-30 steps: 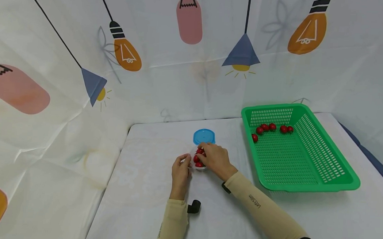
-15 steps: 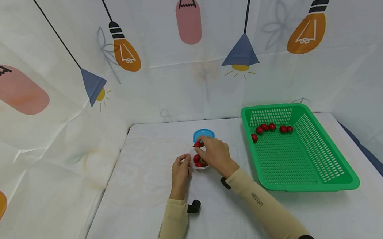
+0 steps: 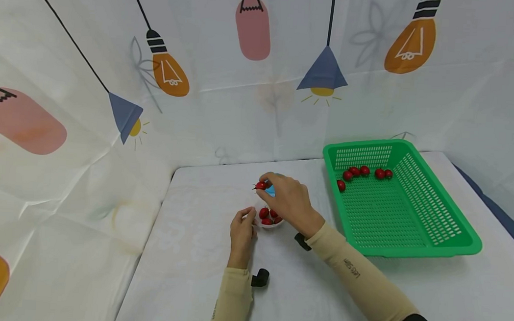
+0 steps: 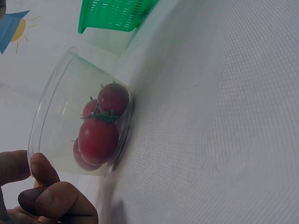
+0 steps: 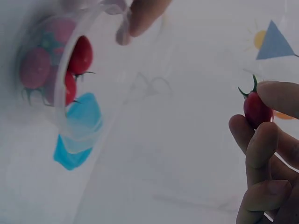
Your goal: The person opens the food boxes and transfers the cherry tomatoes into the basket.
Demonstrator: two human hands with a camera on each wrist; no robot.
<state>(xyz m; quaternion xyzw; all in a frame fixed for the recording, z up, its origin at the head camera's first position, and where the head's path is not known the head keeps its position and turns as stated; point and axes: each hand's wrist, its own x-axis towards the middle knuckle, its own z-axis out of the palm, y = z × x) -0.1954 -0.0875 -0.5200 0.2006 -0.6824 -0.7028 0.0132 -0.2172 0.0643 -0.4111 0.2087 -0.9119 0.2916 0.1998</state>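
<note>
My left hand (image 3: pixel 242 235) pinches the rim of a clear plastic cup (image 4: pixel 58 116) standing on the white-covered table. Inside the cup lie several red cherry tomatoes (image 4: pixel 98 140) with green stems, seen through its wall in the left wrist view. Between thumb and fingertips, my right hand (image 3: pixel 292 202) holds one cherry tomato (image 5: pixel 258 110), its green stem pointing away from the fingers. That tomato is raised above and beyond the cup. Behind the right hand, a blue lid (image 3: pixel 271 190) is partly hidden in the head view.
To the right stands a green perforated basket (image 3: pixel 410 252) with several cherry tomatoes (image 3: pixel 354 172) along its far left part. A white wall cloth printed with lamps and bulbs (image 3: pixel 324 71) hangs behind the table. Each wrist wears a small black camera (image 3: pixel 260 277).
My right hand has lifted a cherry tomato out of the cup and carried it up, away and slightly left, over the blue lid. The left hand has stayed at the cup.
</note>
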